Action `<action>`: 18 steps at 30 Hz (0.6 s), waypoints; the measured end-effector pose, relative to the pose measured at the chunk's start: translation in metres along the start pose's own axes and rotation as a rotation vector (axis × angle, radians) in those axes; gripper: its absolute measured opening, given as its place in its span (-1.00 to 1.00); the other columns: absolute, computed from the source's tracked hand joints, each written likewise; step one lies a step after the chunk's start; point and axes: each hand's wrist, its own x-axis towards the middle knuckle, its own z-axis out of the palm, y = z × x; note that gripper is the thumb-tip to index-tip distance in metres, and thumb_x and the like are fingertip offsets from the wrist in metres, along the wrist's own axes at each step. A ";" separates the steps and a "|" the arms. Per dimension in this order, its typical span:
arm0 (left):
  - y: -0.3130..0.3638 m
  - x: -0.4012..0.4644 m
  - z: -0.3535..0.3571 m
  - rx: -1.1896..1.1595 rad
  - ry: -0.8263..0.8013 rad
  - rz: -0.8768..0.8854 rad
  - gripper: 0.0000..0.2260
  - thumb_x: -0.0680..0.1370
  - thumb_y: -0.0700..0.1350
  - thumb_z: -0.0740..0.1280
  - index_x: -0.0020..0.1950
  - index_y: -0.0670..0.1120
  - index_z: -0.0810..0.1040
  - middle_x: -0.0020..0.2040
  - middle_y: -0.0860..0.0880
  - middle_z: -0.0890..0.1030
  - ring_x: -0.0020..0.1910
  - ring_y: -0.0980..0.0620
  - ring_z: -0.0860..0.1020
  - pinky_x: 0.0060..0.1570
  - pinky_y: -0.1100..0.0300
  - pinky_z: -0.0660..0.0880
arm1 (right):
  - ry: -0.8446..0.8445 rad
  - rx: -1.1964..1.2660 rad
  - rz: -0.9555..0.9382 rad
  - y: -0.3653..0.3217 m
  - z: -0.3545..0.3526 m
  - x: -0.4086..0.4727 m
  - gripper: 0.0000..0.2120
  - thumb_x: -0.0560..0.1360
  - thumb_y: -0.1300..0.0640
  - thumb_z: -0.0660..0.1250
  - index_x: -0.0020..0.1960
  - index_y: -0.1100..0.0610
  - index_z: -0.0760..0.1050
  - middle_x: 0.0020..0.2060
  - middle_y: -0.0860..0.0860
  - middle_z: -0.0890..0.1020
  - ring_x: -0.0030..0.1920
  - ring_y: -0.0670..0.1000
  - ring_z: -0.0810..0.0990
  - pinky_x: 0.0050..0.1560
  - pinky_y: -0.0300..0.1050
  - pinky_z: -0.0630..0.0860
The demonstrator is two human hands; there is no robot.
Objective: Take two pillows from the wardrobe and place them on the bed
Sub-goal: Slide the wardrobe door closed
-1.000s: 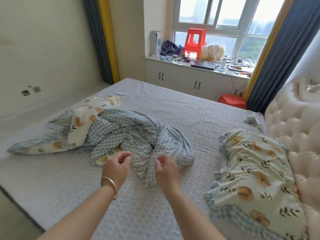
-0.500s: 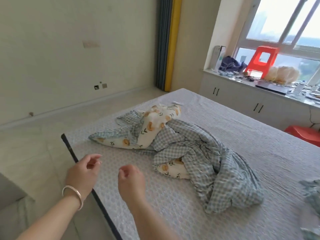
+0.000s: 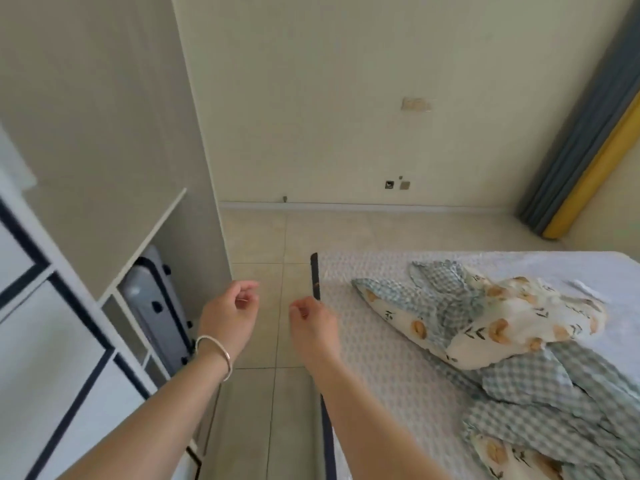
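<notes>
My left hand, with a silver bangle at the wrist, hovers over the tiled floor with its fingers loosely curled and holds nothing. My right hand hangs beside it at the bed's near edge, also loosely curled and empty. The bed with its pale textured cover fills the right side. A crumpled blue-check and floral quilt lies on it. The white wardrobe with dark trim stands at the left, doors shut where visible. No pillow is in view.
An open shelf unit next to the wardrobe holds a grey suitcase lying on its side. A strip of tiled floor runs between wardrobe and bed. A blue and yellow curtain hangs at the far right wall.
The view has swung left from the bed and window toward the wardrobe. Both hands let go of the quilt and moved off the bed to over the floor.
</notes>
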 end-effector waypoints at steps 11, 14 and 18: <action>-0.020 0.119 -0.090 -0.005 0.281 -0.048 -0.81 0.52 -0.16 0.26 0.08 0.06 0.54 -0.11 0.13 0.59 -0.18 0.22 0.53 -0.21 0.27 0.43 | -0.171 0.150 -0.259 -0.122 0.105 0.092 -0.78 0.58 0.13 0.16 0.10 0.10 0.55 -0.01 0.03 0.63 -0.03 0.08 0.60 -0.03 -0.03 0.54; -0.028 0.139 -0.106 -0.008 0.352 -0.084 -0.80 0.51 -0.18 0.27 0.08 0.06 0.52 -0.10 0.11 0.59 -0.17 0.18 0.53 -0.19 0.30 0.40 | -0.207 0.211 -0.337 -0.163 0.122 0.112 -0.80 0.57 0.14 0.18 0.06 0.07 0.57 -0.15 -0.05 0.59 -0.13 0.03 0.58 -0.11 -0.05 0.54; -0.042 0.158 -0.121 0.012 0.437 -0.150 -0.82 0.52 -0.19 0.25 0.04 0.07 0.51 -0.07 0.08 0.61 -0.10 0.09 0.57 -0.18 0.35 0.42 | -0.440 0.456 -0.378 -0.213 0.142 0.133 -0.89 0.54 0.16 0.26 -0.05 0.06 0.57 -0.18 -0.04 0.63 -0.12 -0.04 0.61 -0.11 -0.19 0.49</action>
